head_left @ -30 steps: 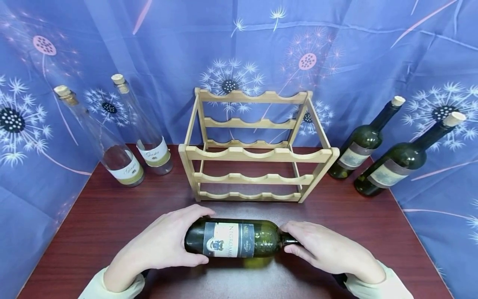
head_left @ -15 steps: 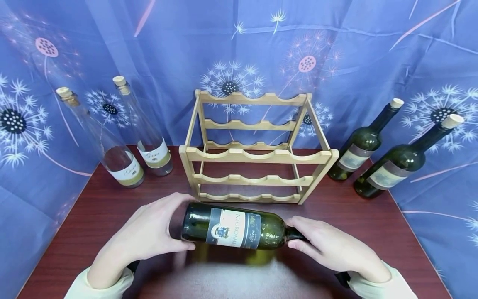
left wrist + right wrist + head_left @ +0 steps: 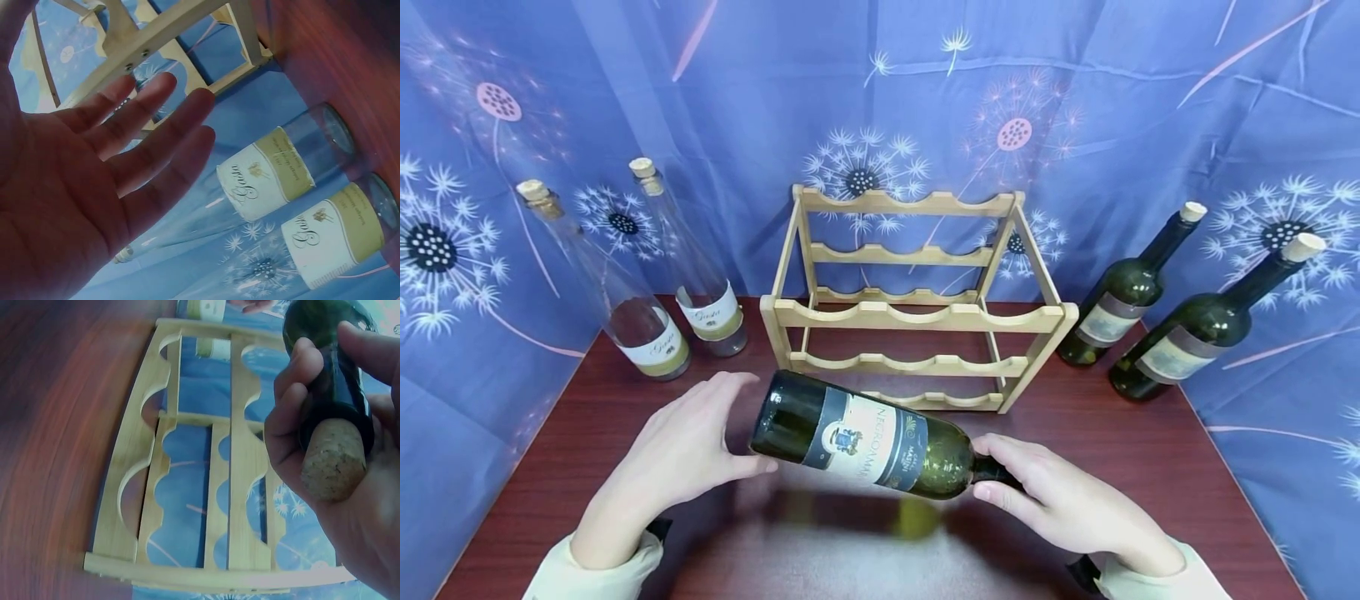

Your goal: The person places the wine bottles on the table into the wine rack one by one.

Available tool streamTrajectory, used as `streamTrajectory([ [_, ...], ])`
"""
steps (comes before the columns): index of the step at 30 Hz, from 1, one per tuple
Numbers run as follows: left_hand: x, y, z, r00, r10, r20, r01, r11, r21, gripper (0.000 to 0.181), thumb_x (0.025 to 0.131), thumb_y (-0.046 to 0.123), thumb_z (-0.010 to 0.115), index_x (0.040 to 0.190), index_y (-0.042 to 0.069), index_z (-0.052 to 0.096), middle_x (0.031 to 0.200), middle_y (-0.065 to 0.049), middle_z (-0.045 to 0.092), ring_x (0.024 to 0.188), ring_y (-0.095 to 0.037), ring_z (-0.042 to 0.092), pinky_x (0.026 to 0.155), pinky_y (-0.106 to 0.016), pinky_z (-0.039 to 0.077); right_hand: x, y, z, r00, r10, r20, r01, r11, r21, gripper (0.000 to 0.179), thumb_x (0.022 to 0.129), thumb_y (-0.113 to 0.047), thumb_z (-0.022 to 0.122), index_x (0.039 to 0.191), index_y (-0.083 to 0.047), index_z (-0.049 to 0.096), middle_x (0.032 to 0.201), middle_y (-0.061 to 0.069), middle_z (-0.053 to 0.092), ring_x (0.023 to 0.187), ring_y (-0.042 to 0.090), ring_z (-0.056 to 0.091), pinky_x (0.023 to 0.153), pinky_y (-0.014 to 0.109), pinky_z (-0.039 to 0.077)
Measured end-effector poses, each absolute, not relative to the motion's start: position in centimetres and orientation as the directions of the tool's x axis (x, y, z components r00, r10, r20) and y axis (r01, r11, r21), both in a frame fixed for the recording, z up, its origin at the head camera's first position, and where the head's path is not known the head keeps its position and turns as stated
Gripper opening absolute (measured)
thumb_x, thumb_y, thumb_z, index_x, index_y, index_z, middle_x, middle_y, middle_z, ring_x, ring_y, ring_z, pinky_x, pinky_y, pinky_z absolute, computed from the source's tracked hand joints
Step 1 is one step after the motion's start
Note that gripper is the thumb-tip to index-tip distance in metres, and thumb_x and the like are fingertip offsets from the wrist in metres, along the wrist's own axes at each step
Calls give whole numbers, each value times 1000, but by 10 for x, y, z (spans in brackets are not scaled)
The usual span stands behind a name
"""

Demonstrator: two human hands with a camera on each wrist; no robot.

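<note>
A dark green wine bottle (image 3: 865,437) with a blue and white label is held in the air in front of the wooden wine rack (image 3: 917,318), its base end tilted up to the left. My right hand (image 3: 1063,500) grips it by the neck. In the right wrist view, its cork (image 3: 334,461) pokes out past the curled fingers. Beside the bottle's base, my left hand (image 3: 677,454) has its fingers spread and holds nothing. The left wrist view looks into that bare palm (image 3: 62,181). The rack's scalloped rails hold no bottles.
Two clear bottles (image 3: 658,337) with corks stand back left, and two dark green corked bottles (image 3: 1187,337) stand back right. A blue dandelion-print cloth (image 3: 730,108) hangs behind the reddish-brown table (image 3: 1150,442).
The bottle has risen off the table and its base has tipped upward, the right hand keeping its grip on the neck. My left hand has come away from the base and shifted left.
</note>
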State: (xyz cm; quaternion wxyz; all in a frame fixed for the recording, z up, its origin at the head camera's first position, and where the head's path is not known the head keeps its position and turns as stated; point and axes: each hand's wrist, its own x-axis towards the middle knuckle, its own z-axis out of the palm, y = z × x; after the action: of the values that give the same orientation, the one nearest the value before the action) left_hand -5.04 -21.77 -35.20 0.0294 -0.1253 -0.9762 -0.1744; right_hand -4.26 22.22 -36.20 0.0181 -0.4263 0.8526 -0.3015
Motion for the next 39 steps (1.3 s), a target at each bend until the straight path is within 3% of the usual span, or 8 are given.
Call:
streamTrajectory([
  [6, -55, -223, -356, -965, 238, 110, 262, 902, 343, 101, 63, 58, 98, 144, 15, 57, 130, -4, 65, 115, -27, 63, 86, -57, 56, -40, 212, -358, -636, -738, 227, -670, 382, -637, 34, 106, -13, 66, 136, -28, 58, 119, -16, 64, 105, 4, 63, 92, 22, 50],
  [13, -61, -225, -362, -955, 263, 139, 296, 889, 351, 112, 65, 57, 98, 155, 16, 47, 144, -10, 58, 122, -34, 59, 93, -60, 54, -37, 198, -356, -672, -695, 256, -589, 292, -753, 32, 106, -6, 63, 132, -24, 60, 113, -9, 67, 98, 10, 64, 83, 25, 52],
  [20, -61, -225, -364, -944, 280, 174, 323, 890, 322, 117, 66, 61, 96, 159, 11, 44, 150, -12, 55, 129, -38, 56, 99, -60, 51, -37, 183, -349, -744, -623, 242, -518, 309, -797, 28, 108, -8, 60, 131, -23, 61, 114, -8, 67, 102, 13, 63, 88, 26, 49],
  [24, -60, -225, -364, -946, 274, 171, 317, 891, 325, 117, 68, 60, 96, 160, 10, 43, 152, -12, 55, 130, -39, 56, 101, -60, 50, -36, 173, -344, -776, -596, 204, -437, 277, -856, 22, 110, -10, 58, 129, -20, 61, 105, -4, 65, 92, 14, 63, 80, 28, 52],
  [30, -59, -225, -362, -949, 270, 165, 312, 889, 335, 116, 69, 58, 95, 161, 11, 43, 152, -12, 54, 131, -39, 56, 101, -61, 50, -35, 157, -337, -767, -608, 206, -383, 177, -907, 13, 111, -6, 52, 121, -12, 58, 89, 0, 58, 78, 16, 57, 68, 30, 48],
  [39, -59, -226, -363, -951, 270, 152, 306, 891, 335, 113, 73, 66, 90, 159, 9, 45, 152, -12, 55, 132, -38, 56, 102, -60, 50, -36, 132, -334, -782, -596, 185, -288, 82, -954, 15, 112, -7, 49, 125, -4, 55, 92, 7, 58, 81, 21, 56, 66, 31, 44],
])
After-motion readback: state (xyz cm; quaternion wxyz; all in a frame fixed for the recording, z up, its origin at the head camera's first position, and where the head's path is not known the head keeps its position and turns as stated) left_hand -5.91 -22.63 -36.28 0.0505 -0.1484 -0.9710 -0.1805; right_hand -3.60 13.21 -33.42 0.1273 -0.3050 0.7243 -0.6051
